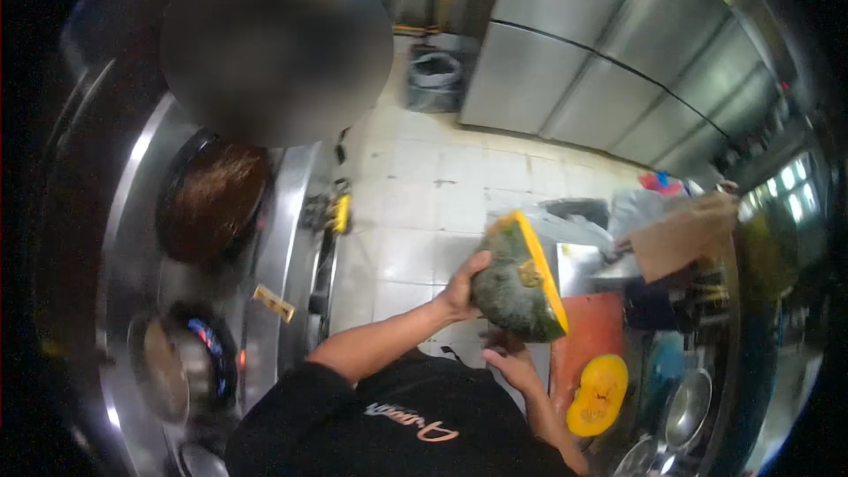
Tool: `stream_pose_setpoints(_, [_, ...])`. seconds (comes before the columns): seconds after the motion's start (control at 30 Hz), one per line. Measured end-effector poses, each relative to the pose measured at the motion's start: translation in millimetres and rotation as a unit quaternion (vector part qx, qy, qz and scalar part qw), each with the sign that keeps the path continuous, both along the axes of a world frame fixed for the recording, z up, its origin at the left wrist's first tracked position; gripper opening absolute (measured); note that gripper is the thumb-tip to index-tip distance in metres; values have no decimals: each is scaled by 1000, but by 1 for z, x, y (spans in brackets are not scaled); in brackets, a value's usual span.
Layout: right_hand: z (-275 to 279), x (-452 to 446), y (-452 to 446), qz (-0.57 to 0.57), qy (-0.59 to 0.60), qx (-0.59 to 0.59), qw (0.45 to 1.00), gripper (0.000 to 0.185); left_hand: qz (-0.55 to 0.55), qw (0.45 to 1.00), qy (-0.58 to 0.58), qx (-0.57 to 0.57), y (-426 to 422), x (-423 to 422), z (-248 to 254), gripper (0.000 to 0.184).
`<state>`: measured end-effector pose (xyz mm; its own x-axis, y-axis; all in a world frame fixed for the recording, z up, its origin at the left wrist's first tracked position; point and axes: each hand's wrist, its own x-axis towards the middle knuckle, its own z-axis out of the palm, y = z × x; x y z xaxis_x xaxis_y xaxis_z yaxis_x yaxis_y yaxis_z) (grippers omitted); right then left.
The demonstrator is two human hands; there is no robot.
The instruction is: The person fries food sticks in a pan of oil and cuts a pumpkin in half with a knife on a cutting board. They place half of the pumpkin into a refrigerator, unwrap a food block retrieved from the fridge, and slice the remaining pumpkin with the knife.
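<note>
My left hand [463,290] grips the rounded, dark green side of a cut pumpkin piece [517,287], holding it up in front of me. Its orange cut edge faces right, and a stem scar shows on the skin. Just below the pumpkin is my right hand [505,360], its thumb showing. The fingers there are shadowed and partly hidden, so I cannot make out whether they touch the pumpkin or hold anything. Another pumpkin piece [599,395] lies with its orange cut face up on a reddish-orange cutting board [587,322] to my right.
On the left, a large pan of brown contents [216,199] and a wok [168,371] over a lit burner stand on a steel stove. Metal bowls [687,408] sit at lower right. Brown paper [680,234] lies beyond the board. A lined bin [435,79] stands near steel cabinets [565,62].
</note>
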<state>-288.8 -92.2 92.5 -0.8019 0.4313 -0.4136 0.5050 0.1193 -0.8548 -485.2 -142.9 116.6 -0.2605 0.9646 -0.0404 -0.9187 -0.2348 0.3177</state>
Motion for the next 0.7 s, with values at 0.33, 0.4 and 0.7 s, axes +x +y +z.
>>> stream_pose_setpoints(0.33, [65, -137, 94, -204, 468, -412, 755, 108, 237, 829, 503, 58, 97, -76, 65, 112])
stream_pose_setpoints(0.4, [80, -160, 130, -151, 554, -443, 689, 87, 258, 763, 588, 75, 125, -97, 75, 105])
stream_pose_setpoints(0.7, [65, -269, 332, -126, 630, -574, 507, 65, 123, 550, 714, -415, 159, -277, 18, 24])
